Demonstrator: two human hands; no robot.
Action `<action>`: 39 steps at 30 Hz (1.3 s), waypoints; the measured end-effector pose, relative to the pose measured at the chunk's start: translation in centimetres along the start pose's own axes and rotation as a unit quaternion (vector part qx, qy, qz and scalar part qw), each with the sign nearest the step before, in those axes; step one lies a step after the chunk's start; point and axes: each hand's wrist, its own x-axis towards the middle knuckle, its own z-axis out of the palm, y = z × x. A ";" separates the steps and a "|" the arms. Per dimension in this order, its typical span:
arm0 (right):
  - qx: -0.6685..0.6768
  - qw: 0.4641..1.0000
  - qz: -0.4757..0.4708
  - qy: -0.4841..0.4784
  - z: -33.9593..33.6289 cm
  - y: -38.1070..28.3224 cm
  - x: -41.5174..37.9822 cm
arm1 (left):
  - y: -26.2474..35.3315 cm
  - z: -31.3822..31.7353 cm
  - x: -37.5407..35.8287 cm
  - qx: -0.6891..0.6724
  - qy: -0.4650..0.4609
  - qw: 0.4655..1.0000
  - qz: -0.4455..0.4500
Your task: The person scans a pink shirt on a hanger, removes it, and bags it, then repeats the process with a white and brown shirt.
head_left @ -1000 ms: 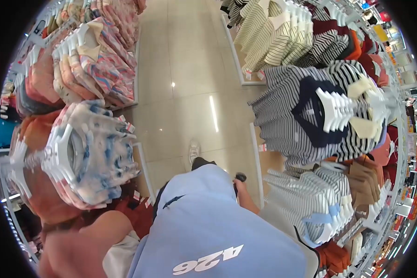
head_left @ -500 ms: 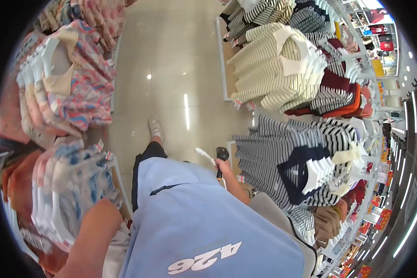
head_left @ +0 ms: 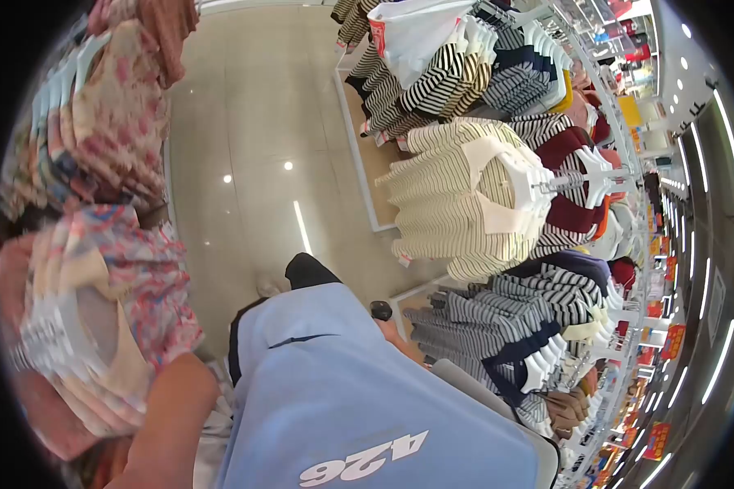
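My right hand [head_left: 391,331] is near the middle, just beyond the light blue garment [head_left: 318,391] on my body, which bears the white number 426. Its fingers are closed round a dark handle with a black rounded top [head_left: 381,310]; the garment hides the handle's lower part. At the lower left my bare left arm shows, bent beside the hanging clothes, but its hand is out of sight. The nearest clothes on the right are striped tops [head_left: 465,326] on white hangers.
Racks of patterned clothes [head_left: 118,106] line the left. On the right hang cream striped tops [head_left: 432,187], with a white bag [head_left: 420,37] farther up. Between the racks runs a shiny tiled floor [head_left: 253,122]. Low rack frames edge the aisle.
The racks have shifted downward in view, and a white bag has appeared at the top. The white hooked piece beside my right hand is no longer visible. One dark-clothed leg now reaches forward.
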 end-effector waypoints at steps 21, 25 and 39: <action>0.196 0.979 0.012 0.053 9.4 -41.6 29.7 | -47.1 -14.3 -8.8 0.266 -0.231 0.685 -0.638; 0.348 0.937 -0.026 -0.023 7.7 -45.3 31.3 | -56.6 -14.2 -12.2 0.169 -0.343 0.675 -0.631; 0.576 0.767 0.199 0.201 15.7 -40.1 23.3 | -84.5 -3.1 -27.4 -0.107 -0.487 0.641 -0.583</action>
